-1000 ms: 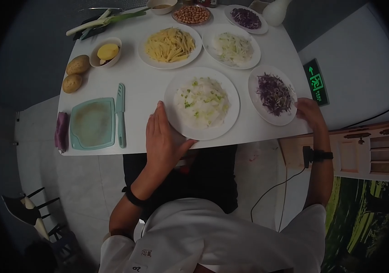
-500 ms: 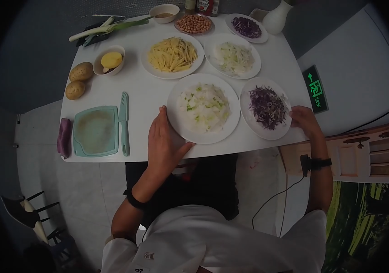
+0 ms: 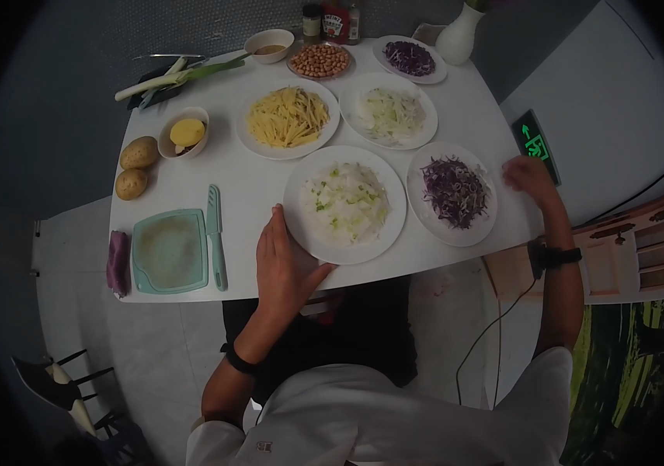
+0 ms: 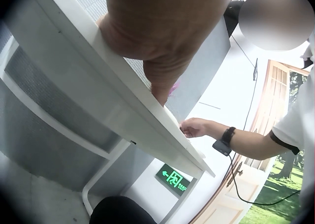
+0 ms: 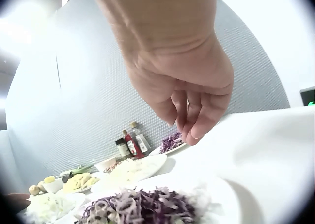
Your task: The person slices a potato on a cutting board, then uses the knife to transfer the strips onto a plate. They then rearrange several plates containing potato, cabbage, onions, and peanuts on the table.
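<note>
At the table's front edge lies my left hand (image 3: 280,264), its straight fingers along the left rim of a white plate (image 3: 296,208) and its thumb by the front rim. White and pale green chopped vegetable (image 3: 347,202) is heaped on that plate. Just right of it is another white plate (image 3: 428,224) of shredded purple cabbage (image 3: 455,193). My right hand (image 3: 530,179) is raised beyond this plate's right rim, apart from it. In the right wrist view the right hand's fingers (image 5: 202,123) hang loosely bent with nothing between them.
Behind are plates of yellow strips (image 3: 289,116), pale shreds (image 3: 394,114) and purple cabbage (image 3: 410,60), plus peanuts (image 3: 320,60), bottles (image 3: 335,23) and a white vase (image 3: 458,37). At left are potatoes (image 3: 139,153), a green cutting board (image 3: 169,252), a knife (image 3: 216,241) and scallions (image 3: 180,78).
The right hand slid the purple cabbage plate left, close to the white vegetable plate, then released it and lifted away to the right. The left hand stays at its plate. The head view has shifted.
</note>
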`<state>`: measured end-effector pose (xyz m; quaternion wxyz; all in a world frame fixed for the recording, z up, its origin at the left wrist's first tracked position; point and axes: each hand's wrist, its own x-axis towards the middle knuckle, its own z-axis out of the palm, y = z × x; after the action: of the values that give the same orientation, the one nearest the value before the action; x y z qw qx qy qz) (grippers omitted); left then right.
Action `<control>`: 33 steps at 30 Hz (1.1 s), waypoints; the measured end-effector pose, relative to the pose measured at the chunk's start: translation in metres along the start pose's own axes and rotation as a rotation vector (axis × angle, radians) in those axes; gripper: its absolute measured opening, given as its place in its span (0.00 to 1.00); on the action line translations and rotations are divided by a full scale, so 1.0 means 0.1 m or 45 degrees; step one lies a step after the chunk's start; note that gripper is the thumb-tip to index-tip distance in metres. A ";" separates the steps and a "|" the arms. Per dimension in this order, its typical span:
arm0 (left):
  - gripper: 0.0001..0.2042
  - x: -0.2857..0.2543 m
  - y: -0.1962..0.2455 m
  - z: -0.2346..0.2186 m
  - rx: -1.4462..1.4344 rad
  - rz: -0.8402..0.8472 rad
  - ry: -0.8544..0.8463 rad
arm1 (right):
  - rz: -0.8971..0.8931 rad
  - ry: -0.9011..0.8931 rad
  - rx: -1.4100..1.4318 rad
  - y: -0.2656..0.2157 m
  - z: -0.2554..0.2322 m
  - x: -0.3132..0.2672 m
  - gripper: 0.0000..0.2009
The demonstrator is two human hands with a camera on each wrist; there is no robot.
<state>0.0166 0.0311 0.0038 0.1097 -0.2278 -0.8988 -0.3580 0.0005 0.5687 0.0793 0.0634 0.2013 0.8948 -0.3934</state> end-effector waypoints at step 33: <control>0.68 0.00 0.07 -0.02 0.055 -0.056 0.042 | -0.097 -0.180 0.300 -1.14 1.19 1.41 0.14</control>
<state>0.0199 0.0343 0.0097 0.1215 -0.1997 -0.9092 -0.3446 -0.1805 0.4560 0.0370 0.0874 0.1451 0.8428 -0.5109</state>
